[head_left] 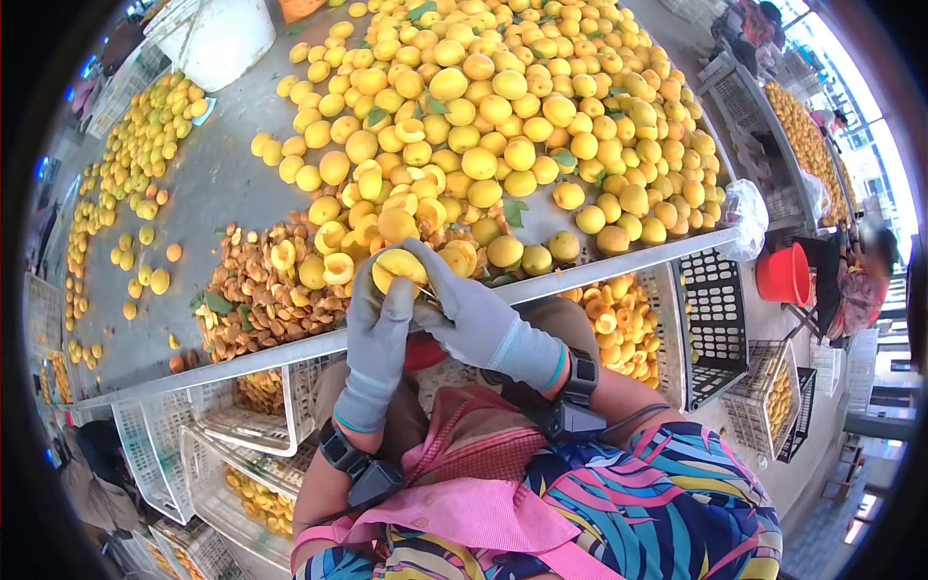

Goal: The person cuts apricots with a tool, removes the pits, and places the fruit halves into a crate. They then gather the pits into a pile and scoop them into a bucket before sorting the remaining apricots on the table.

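Surface: a long grey sorting table (222, 174) runs before you, its pale metal edge crossing just above your hands. The setting looks like an open work shed, with a second fruit-laden table (807, 126) far right and daylight beyond it.

Item, whole apricots (503, 106): one large heap, upper centre to right of the table, far too many to count; a looser scatter (135, 164) trails along the left.

Item, pits (256, 295): one brown mound at the near edge, left of your hands, uncountable.

Item, halved apricots (338, 261): a small cluster lies between the pits and the whole fruit, roughly a dozen.

Item, white bucket (217, 39): one, at the far left of the table.

Item, red bucket (783, 275): one, on the right beyond the table end.

Item, white crates (242, 416): several below the table edge, at least three with cut fruit inside; one black crate (715, 319) to the right.

Item, apricot in hand (398, 266): one, held up just at the table edge. Your left hand (377, 333), in a grey glove, is closed around it from below. Your right hand (474, 319), also gloved, is pressed to its side with fingers curled; whether it grips a blade you cannot tell.

Item, black wrist bands: two, one per arm.
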The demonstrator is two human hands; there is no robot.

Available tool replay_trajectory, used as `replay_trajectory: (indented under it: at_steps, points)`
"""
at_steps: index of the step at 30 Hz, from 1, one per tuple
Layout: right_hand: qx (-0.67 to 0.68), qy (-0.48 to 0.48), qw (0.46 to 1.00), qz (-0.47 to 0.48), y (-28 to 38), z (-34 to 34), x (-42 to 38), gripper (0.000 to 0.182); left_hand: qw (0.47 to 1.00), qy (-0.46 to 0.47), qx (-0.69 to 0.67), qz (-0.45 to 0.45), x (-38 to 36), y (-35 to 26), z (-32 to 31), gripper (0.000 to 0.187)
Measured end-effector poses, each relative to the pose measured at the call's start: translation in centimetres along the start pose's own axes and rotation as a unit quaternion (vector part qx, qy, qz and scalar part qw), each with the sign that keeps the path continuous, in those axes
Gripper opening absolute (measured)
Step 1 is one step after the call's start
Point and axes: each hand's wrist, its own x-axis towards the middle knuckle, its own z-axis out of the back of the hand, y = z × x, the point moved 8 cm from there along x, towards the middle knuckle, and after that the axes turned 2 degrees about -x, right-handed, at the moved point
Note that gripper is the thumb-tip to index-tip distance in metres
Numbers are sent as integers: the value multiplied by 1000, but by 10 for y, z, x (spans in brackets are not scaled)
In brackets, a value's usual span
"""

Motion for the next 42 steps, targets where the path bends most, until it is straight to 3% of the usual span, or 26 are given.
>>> replay_trajectory:
  at_steps: [2, 5, 8, 11, 14, 17, 19, 26, 29, 31, 34, 38, 40, 42]
  points:
    - [2, -3, 1000, 4, -2, 2, 1, 75, 1000, 0, -18, -3, -1, 0, -2, 50]
    - [-12, 42, 998, -51, -18, -6, 2, 72, 997, 29, 60, -29, -2, -6, -7, 50]
    - [-16, 2, 1000, 16, -8, -1, 9, 68, 999, 20, -13, 38, 2, 6, -1, 50]
    - [-16, -5, 1000, -6, 0, 3, 14, 67, 1000, 0, -22, -20, 7, 3, 7, 50]
    - [-24, 64, 996, -53, -5, -7, 18, 70, 998, -14, 53, -11, 8, 4, 11, 50]
    - [14, 55, 998, -29, -8, -9, 24, 74, 992, -23, 103, -67, 9, -13, 9, 46]
    - [37, 32, 999, 25, 3, -5, 31, 76, 970, -19, 218, -105, 9, -24, 4, 43]
    - [41, 91, 995, 21, 7, -23, 44, 77, 986, -50, 155, -40, 14, -12, 33, 49]
    - [54, 98, 993, 34, 16, -22, 51, 78, 967, -43, 244, -63, 16, -19, 37, 48]
    - [110, 165, 979, -42, 13, -28, 54, 76, 956, -48, 285, -46, 17, -18, 39, 47]
    - [97, 147, 984, 22, 9, -34, 57, 73, 965, -49, 252, -46, 16, -20, 39, 41]
    - [82, 143, 986, 20, 6, -36, 54, 72, 989, -23, 142, -13, 18, -22, 35, 33]
    - [130, 153, 980, 14, 6, -38, 51, 73, 991, 56, 117, 11, 18, -15, 30, 25]
    - [125, 151, 980, 34, 4, -40, 49, 73, 993, 72, 98, 1, 16, -18, 27, 22]
